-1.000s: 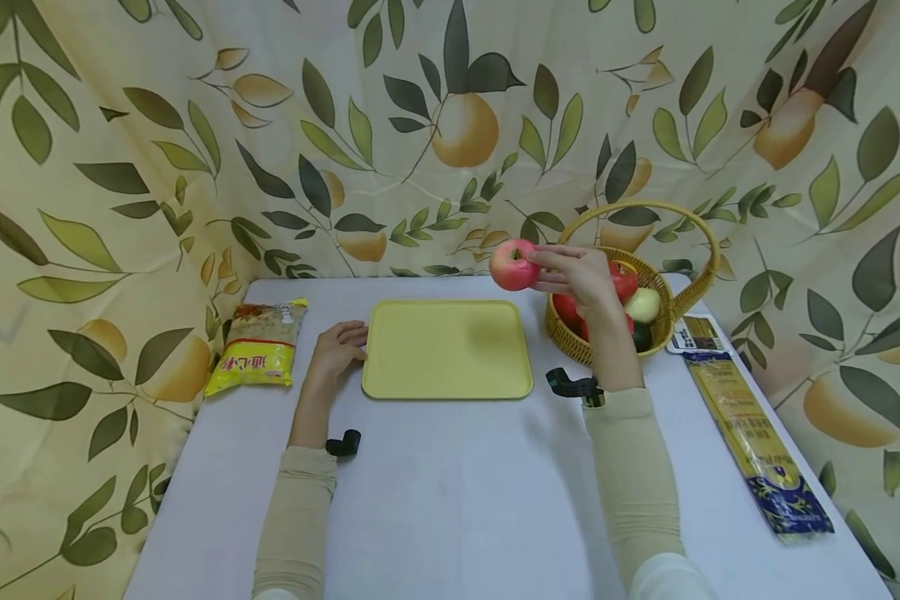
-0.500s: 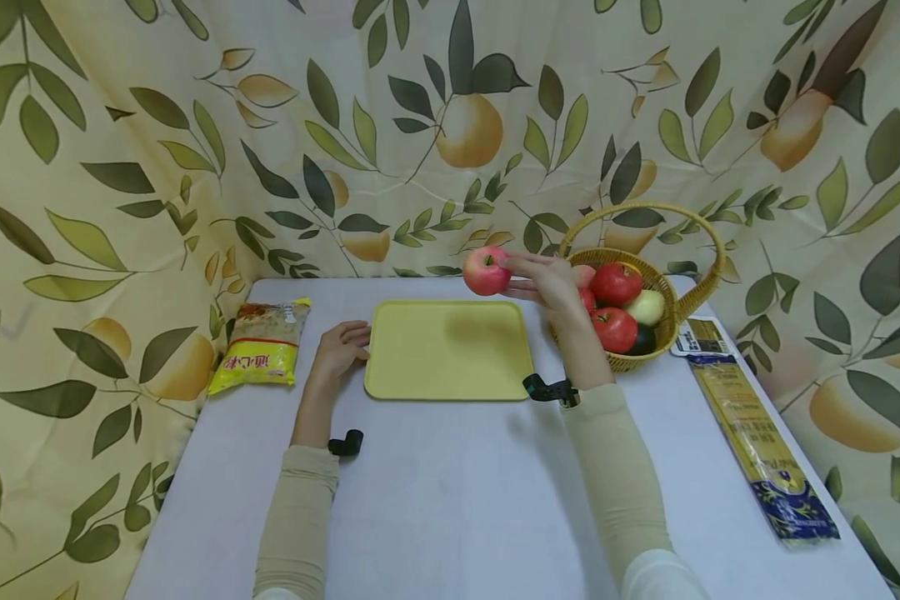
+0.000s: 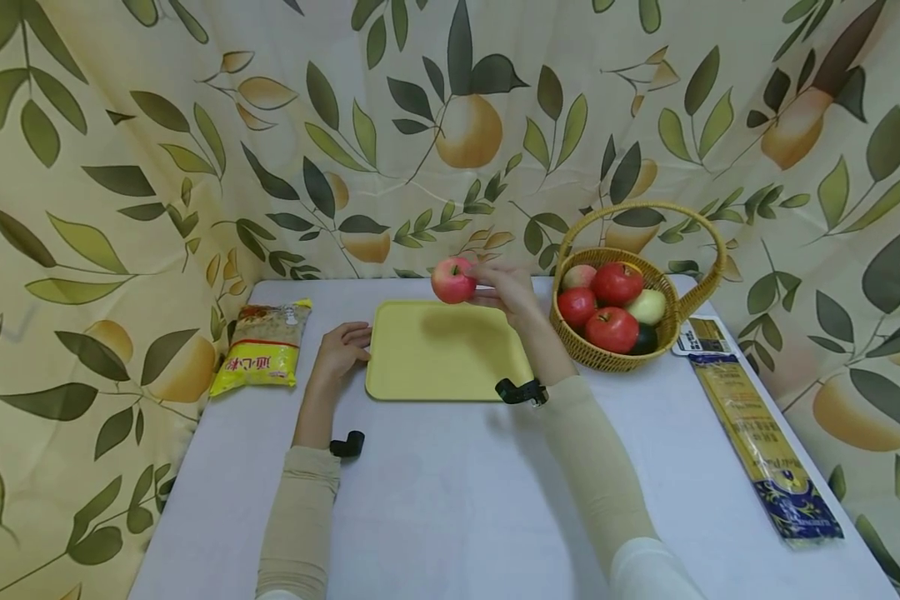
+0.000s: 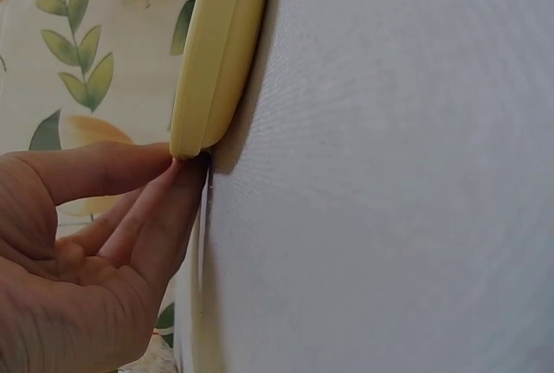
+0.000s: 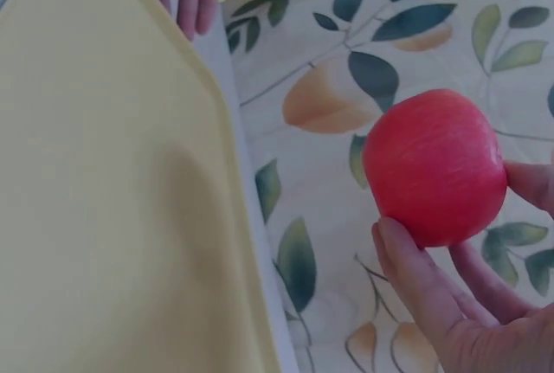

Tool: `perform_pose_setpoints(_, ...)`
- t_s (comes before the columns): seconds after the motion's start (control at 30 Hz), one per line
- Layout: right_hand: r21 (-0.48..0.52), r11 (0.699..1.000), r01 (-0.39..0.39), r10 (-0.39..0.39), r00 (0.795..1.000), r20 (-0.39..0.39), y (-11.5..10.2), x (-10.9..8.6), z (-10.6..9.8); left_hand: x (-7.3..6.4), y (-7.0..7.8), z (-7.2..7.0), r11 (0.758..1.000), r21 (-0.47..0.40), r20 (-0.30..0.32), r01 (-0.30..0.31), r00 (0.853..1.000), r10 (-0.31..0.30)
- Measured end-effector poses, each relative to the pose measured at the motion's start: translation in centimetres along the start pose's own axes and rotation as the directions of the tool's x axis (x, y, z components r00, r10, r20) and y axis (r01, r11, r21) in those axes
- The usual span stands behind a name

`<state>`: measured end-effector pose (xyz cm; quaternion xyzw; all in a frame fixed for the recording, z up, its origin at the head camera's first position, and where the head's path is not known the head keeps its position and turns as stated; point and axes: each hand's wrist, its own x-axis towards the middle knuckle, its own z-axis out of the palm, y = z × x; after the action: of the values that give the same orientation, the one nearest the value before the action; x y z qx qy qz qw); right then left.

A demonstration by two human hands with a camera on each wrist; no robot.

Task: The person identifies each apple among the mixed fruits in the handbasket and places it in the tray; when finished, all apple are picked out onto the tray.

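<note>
A red-pink apple [image 3: 453, 280] is held in my right hand [image 3: 507, 293], above the back part of a yellow tray [image 3: 450, 358]. In the right wrist view, the thumb and fingers grip the apple [image 5: 435, 168] from opposite sides. My left hand [image 3: 337, 352] is at the tray's left edge. The left wrist view has its thumb and fingertips closing on the rim of the tray [image 4: 212, 61]; how firmly they pinch is hard to tell.
Right of the tray stands a wicker basket [image 3: 603, 361] holding several red fruits and a pale one. A long golden pasta packet [image 3: 765, 450] lies along the table's right side. At the left is a yellow bag [image 3: 261, 346]. Patterned cloth [image 3: 435, 200] hangs behind the white table [image 3: 435, 500].
My right hand has carried the apple leftward and slightly down, from beside the basket to above the tray. The basket's fruits now show fully. My left hand has stayed at the tray's edge.
</note>
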<state>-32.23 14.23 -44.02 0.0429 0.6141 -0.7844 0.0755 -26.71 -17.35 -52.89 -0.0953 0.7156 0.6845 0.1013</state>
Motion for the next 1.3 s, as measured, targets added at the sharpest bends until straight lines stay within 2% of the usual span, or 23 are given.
perform_pose_setpoints(0.27,-0.002,0.998,-0.055,0.055,0.998,0.032,2.4,1.3,2.2,0.0,0.0,0.0,1.0,0.003,-0.009,0.016,1.0,-0.016)
perform_pose_setpoints(0.47,0.003,0.992,-0.124,0.124,0.992,0.006,4.3,2.3,3.6,0.2,-0.1,0.2,1.0,0.007,0.008,0.016,1.0,-0.016)
perform_pose_setpoints(0.6,-0.013,0.987,-0.16,0.161,0.987,0.009,5.6,3.0,5.0,0.2,-0.1,0.0,1.0,0.017,-0.007,0.018,1.0,-0.018)
perform_pose_setpoints(0.93,-0.099,0.981,-0.165,0.167,0.986,0.012,7.7,4.0,7.3,0.4,-0.2,-0.1,1.0,-0.005,0.012,0.017,1.0,-0.016)
perform_pose_setpoints(1.1,-0.135,0.973,-0.188,0.189,0.982,-0.001,8.1,4.1,7.8,0.5,-0.3,-0.1,1.0,0.002,0.002,0.01,1.0,-0.01)
perform_pose_setpoints(1.3,-0.17,0.969,-0.18,0.181,0.983,-0.01,8.7,4.2,8.1,0.5,-0.4,0.0,1.0,0.007,0.003,-0.005,1.0,0.005)
